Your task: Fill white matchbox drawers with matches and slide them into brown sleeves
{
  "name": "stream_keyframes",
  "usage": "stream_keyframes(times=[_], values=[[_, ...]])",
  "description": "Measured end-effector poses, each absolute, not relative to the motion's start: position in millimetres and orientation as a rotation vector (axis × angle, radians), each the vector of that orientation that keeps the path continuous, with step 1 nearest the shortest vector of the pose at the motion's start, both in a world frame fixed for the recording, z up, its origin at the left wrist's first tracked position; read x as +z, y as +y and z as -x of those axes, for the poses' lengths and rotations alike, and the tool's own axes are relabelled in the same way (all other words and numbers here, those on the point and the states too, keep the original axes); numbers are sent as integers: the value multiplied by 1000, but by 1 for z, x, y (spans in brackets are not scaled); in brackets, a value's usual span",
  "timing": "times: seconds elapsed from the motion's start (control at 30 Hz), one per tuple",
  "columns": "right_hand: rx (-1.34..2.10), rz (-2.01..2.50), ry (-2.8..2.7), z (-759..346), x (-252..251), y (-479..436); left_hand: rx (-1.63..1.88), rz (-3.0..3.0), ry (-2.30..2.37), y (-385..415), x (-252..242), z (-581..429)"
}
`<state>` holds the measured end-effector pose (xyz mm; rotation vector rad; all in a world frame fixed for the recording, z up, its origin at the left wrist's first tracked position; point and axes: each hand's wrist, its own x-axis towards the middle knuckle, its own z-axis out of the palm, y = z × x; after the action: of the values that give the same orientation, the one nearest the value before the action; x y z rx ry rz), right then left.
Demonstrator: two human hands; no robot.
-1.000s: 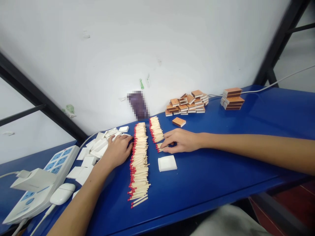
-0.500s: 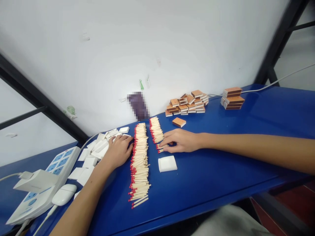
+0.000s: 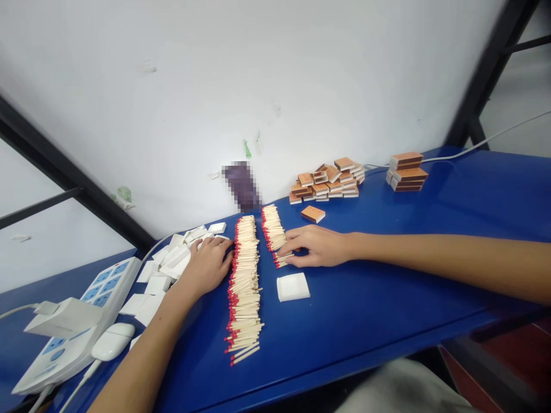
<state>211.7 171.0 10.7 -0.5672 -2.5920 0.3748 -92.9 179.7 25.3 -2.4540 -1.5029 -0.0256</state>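
My right hand has thumb and forefinger down on a few red-headed matches at the near end of a short row of matches. A small white matchbox tray lies just below this hand. To the left runs a long row of matches, red heads facing left. Beside its upper part, my left hand rests palm down with fingers stretched out. Its fingertips come close to the row, and it partly covers a pile of white matchbox trays.
Behind my right hand lie a single orange matchbox sleeve and a heap of matchboxes. Farther right stands a stack of matchboxes. On the left are a power strip with a charger, and a white mouse-shaped object.
The few matches under my right fingers have been drawn closer together. My left hand has stayed in place.
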Motion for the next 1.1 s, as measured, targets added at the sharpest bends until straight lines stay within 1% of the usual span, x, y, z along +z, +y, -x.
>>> stream_keyframes(times=[0.27, 0.6, 0.83, 0.9, 0.93, 1.0, 1.1], values=[[400, 589, -2606, -212, 12, 170, -88, 2501, -1465, 182, 23, 95], [384, 578, -2623, -211, 14, 169, -256, 2470, -1410, 182, 24, 97], [351, 621, -2613, -210, 12, 169, -435, 2347, -1419, 165, 46, 87], [331, 638, -2616, -210, 12, 168, -588, 2523, -1282, 154, 52, 77], [324, 646, -2617, -210, 12, 168, -598, 2648, -1183, 148, 54, 71], [305, 660, -2613, -210, 13, 167, -565, 2788, -1004, 135, 55, 58], [254, 701, -2611, -209, 14, 166, -456, 2815, -860, 122, 52, 40]])
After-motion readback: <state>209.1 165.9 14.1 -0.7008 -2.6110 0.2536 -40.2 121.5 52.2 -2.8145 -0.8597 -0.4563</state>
